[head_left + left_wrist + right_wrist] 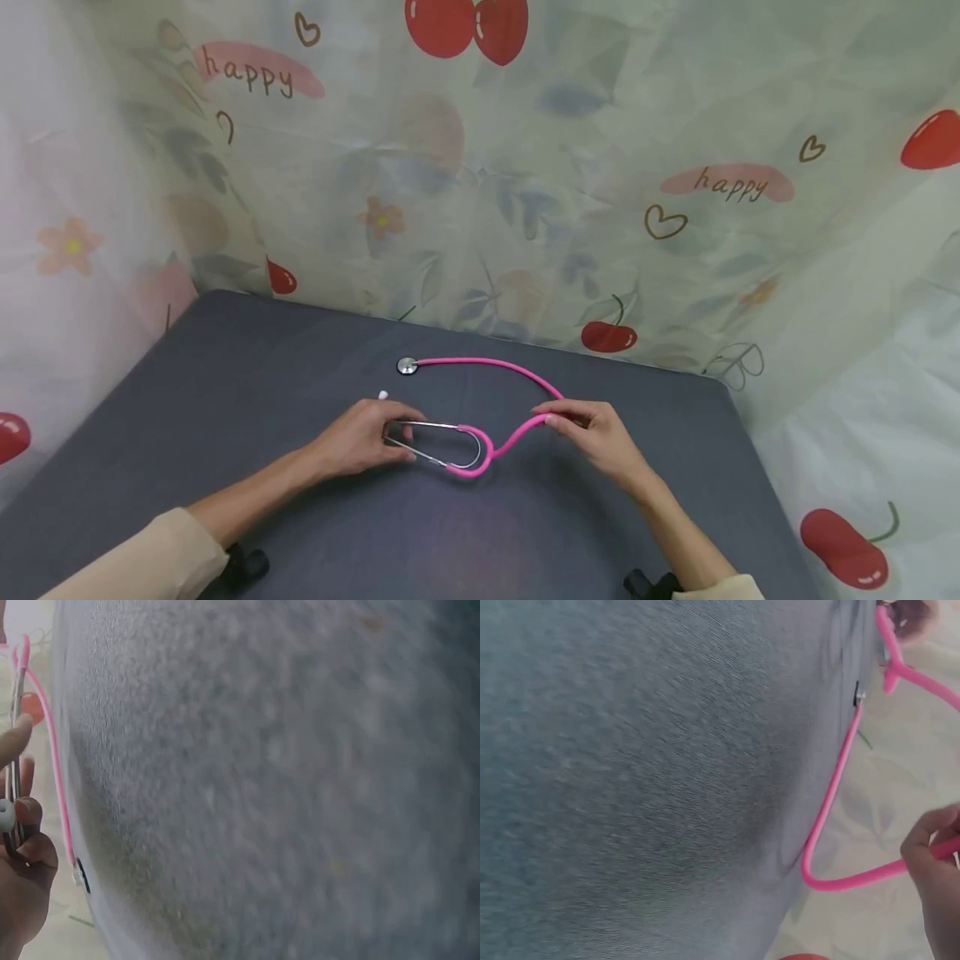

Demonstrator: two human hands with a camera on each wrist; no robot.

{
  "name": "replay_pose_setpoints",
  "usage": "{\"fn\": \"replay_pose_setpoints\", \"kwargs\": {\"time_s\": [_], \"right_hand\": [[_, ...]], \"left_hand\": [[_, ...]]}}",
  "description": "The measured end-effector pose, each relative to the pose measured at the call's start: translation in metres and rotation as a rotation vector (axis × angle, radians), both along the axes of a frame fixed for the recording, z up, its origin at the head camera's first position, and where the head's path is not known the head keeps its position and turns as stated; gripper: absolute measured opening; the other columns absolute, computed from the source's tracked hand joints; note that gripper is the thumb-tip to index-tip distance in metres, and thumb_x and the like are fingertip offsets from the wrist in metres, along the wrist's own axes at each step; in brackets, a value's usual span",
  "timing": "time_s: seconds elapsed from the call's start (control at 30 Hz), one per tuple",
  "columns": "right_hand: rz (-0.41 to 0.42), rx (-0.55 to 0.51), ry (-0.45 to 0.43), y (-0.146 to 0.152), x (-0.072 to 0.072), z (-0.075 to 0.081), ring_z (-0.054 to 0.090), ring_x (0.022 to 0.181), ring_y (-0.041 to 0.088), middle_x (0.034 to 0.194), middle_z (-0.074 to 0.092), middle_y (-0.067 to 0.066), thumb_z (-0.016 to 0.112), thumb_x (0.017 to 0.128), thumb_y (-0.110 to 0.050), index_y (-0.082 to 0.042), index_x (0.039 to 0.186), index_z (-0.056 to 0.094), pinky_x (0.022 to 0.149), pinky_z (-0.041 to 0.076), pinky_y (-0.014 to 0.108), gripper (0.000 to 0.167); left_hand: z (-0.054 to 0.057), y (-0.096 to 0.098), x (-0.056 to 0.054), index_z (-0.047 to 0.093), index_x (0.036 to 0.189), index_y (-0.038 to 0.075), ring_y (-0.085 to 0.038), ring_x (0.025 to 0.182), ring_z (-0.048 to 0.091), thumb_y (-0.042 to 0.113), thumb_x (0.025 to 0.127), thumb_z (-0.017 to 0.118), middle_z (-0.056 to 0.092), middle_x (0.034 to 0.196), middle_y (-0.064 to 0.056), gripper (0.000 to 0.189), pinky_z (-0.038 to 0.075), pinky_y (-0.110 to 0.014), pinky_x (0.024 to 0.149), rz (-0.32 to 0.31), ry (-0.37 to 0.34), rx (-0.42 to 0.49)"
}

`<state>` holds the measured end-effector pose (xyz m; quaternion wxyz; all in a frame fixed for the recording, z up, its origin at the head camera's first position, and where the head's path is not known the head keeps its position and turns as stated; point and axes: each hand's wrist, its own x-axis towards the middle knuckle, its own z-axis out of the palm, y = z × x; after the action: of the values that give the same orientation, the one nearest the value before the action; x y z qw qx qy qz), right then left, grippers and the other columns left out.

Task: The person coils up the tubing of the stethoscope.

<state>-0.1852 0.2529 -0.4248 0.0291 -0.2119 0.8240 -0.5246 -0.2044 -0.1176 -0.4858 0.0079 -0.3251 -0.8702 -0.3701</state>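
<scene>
A stethoscope with pink tubing (480, 361) and metal ear tubes is held between both hands. My left hand (367, 437) grips the metal ear tubes (431, 425) near their ear ends; one white eartip (383, 395) pokes out behind the fingers, and it shows large in the left wrist view. My right hand (596, 437) pinches the pink tube to the right of its Y-shaped fork (489, 454). From there the tube bends back and curves left to the round chest piece (407, 366), which lies on the dark grey table. In the right wrist view, thumb and fingers (930, 832) close round the tube.
The dark grey cloth-covered table (300, 358) spreads under both hands. A printed curtain (480, 208) with cherries, hearts and "happy" lettering stands along its back edge and sides. Black straps (243, 567) sit at both wrists, by the light sleeves (161, 558).
</scene>
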Motion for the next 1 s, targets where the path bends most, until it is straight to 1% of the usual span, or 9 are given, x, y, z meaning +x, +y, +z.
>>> {"fn": "replay_pose_setpoints", "kwargs": {"time_s": [0.13, 0.2, 0.33, 0.4, 0.57, 0.7, 0.8, 0.9, 1.0], "right_hand": [[0.02, 0.024, 0.002, -0.005, -0.006, 0.002, 0.061, 0.081, 0.02, 0.099, 0.073, 0.004, 0.064, 0.098, -0.016, -0.011, 0.115, 0.074, 0.071, 0.051, 0.028, 0.021], [0.025, 0.012, 0.004, -0.007, -0.009, 0.001, 0.064, 0.084, 0.021, 0.103, 0.072, 0.005, 0.065, 0.096, -0.013, -0.008, 0.116, 0.072, 0.075, 0.054, 0.029, 0.021], [-0.004, -0.031, 0.022, -0.012, -0.015, -0.002, 0.067, 0.082, 0.022, 0.102, 0.07, 0.011, 0.071, 0.091, -0.006, -0.002, 0.111, 0.069, 0.075, 0.056, 0.032, 0.021], [-0.01, -0.047, 0.032, -0.015, -0.017, -0.002, 0.068, 0.081, 0.023, 0.099, 0.07, 0.013, 0.07, 0.091, -0.003, 0.001, 0.109, 0.069, 0.075, 0.057, 0.033, 0.018], [0.057, -0.02, 0.096, -0.031, -0.015, 0.014, 0.066, 0.084, 0.015, 0.099, 0.071, 0.015, 0.063, 0.094, 0.003, 0.007, 0.108, 0.07, 0.075, 0.054, 0.028, 0.016], [0.075, 0.01, 0.149, -0.041, -0.015, 0.02, 0.065, 0.083, 0.014, 0.099, 0.071, 0.014, 0.065, 0.092, 0.004, 0.006, 0.108, 0.072, 0.072, 0.053, 0.027, 0.017], [0.057, -0.004, 0.141, -0.045, -0.017, 0.018, 0.068, 0.085, 0.021, 0.099, 0.072, 0.013, 0.067, 0.091, 0.004, 0.005, 0.107, 0.072, 0.074, 0.054, 0.027, 0.017], [0.034, -0.022, 0.117, -0.045, -0.026, 0.006, 0.068, 0.087, 0.03, 0.1, 0.073, 0.01, 0.07, 0.09, 0.001, 0.001, 0.106, 0.074, 0.076, 0.055, 0.028, 0.017], [0.034, -0.042, 0.104, -0.046, -0.034, -0.005, 0.068, 0.088, 0.029, 0.1, 0.073, 0.008, 0.071, 0.09, -0.001, -0.003, 0.106, 0.075, 0.077, 0.056, 0.03, 0.017]], "left_hand": [[-0.001, 0.003, 0.0, 0.073, 0.115, 0.021, 0.0, 0.062, 0.049, 0.025, 0.074, 0.089, 0.064, 0.083, 0.018, 0.045, 0.045, -0.022, 0.061, 0.006, 0.0, -0.001], [-0.002, 0.004, 0.0, 0.073, 0.115, 0.021, 0.0, 0.065, 0.052, 0.025, 0.073, 0.09, 0.066, 0.084, 0.017, 0.045, 0.046, -0.022, 0.063, 0.003, 0.006, -0.005], [-0.003, 0.007, 0.0, 0.073, 0.115, 0.02, -0.002, 0.072, 0.057, 0.027, 0.072, 0.09, 0.069, 0.088, 0.015, 0.046, 0.048, -0.022, 0.067, -0.021, 0.048, -0.011], [-0.003, 0.009, 0.0, 0.073, 0.115, 0.02, -0.003, 0.076, 0.06, 0.027, 0.072, 0.09, 0.07, 0.089, 0.014, 0.046, 0.048, -0.022, 0.069, -0.034, 0.071, -0.009], [-0.003, 0.012, 0.002, 0.073, 0.113, 0.02, -0.002, 0.078, 0.061, 0.027, 0.071, 0.091, 0.07, 0.089, 0.014, 0.046, 0.048, -0.023, 0.07, -0.048, 0.081, 0.003], [-0.002, 0.015, 0.003, 0.073, 0.114, 0.021, -0.002, 0.076, 0.06, 0.027, 0.072, 0.09, 0.069, 0.089, 0.015, 0.046, 0.048, -0.022, 0.07, -0.052, 0.081, -0.002], [0.0, 0.017, 0.003, 0.073, 0.115, 0.022, -0.003, 0.076, 0.06, 0.028, 0.072, 0.09, 0.07, 0.09, 0.013, 0.046, 0.048, -0.023, 0.069, -0.05, 0.089, -0.005], [0.001, 0.018, 0.003, 0.073, 0.115, 0.023, -0.004, 0.076, 0.059, 0.028, 0.072, 0.09, 0.07, 0.09, 0.011, 0.047, 0.047, -0.024, 0.069, -0.045, 0.101, -0.005], [0.002, 0.019, 0.004, 0.073, 0.116, 0.024, -0.003, 0.073, 0.057, 0.027, 0.072, 0.091, 0.07, 0.09, 0.01, 0.049, 0.047, -0.023, 0.067, -0.037, 0.104, -0.006]]}}
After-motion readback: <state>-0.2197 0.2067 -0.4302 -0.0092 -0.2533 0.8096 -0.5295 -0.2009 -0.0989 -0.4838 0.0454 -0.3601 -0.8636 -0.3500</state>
